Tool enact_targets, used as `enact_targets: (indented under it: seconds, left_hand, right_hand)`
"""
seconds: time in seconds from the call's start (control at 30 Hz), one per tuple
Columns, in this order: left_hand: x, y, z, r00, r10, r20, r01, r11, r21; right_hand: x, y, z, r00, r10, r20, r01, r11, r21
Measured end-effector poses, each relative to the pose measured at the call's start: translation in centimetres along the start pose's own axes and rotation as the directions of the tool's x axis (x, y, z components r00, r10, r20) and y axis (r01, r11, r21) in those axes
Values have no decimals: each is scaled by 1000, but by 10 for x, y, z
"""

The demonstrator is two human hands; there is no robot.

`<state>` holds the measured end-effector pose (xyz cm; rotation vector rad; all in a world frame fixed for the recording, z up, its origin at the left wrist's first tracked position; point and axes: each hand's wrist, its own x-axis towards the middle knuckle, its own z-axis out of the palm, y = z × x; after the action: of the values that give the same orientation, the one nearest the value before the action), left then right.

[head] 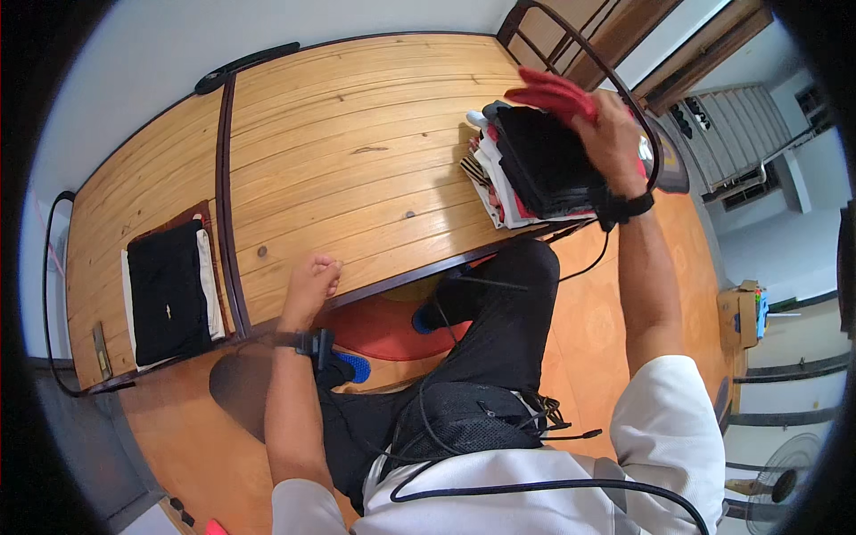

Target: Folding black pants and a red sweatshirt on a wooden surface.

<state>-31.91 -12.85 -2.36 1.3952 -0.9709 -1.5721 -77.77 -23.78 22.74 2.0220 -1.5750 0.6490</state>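
Note:
My right hand [612, 144] grips a folded red cloth item [558, 97], held over a stack of folded clothes [508, 180]. Black garments [552, 160] top that stack, with white, striped and red fabric showing below. My left hand [314, 284] rests loosely curled near the front edge of a pine-board bed platform [354, 180], with nothing visible in its fingers. Beyond the dark crossbar at left lies a smaller pile, where a folded black garment [168, 294] covers white and brown fabric. Each wrist wears a black strapped device.
A curved metal rail [595, 50] bounds the platform's right end, beside the stack. Another rail [47, 287] stands at the left end. Black cables hang across my lap. A cardboard box [739, 314] and a fan [782, 481] stand at the right. A red round mat [394, 328] lies below.

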Motion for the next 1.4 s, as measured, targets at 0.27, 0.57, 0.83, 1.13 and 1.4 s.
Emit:
enact_targets:
  seconds: [0.27,0.57,0.83,1.13,1.4]
  left_hand:
    - [-2,-6,-6,999,32,-22,-33,999,-44]
    - [-26,4,-5,948,15,-317,-114,948,-298]
    - [-49,-4,-46,910,-24,-415,-205,842,-500]
    - [-12,13,-32,884,-13,-467,-75,983,-170]
    - [24,9,-47,864,98,-495,-109,994,6]
  right_hand:
    - [84,-53,-48,977,88,-194,9,892,452]
    - [94,-156,17,845,388,368,-275,-275,921]
    - [-90,-180,184,261,208,943,-914,-260,310]
    - [-101,-148,201,414,201,888,-891,-110,441]
    - [-103,-166,191,381,190,905,-919,-31,393]
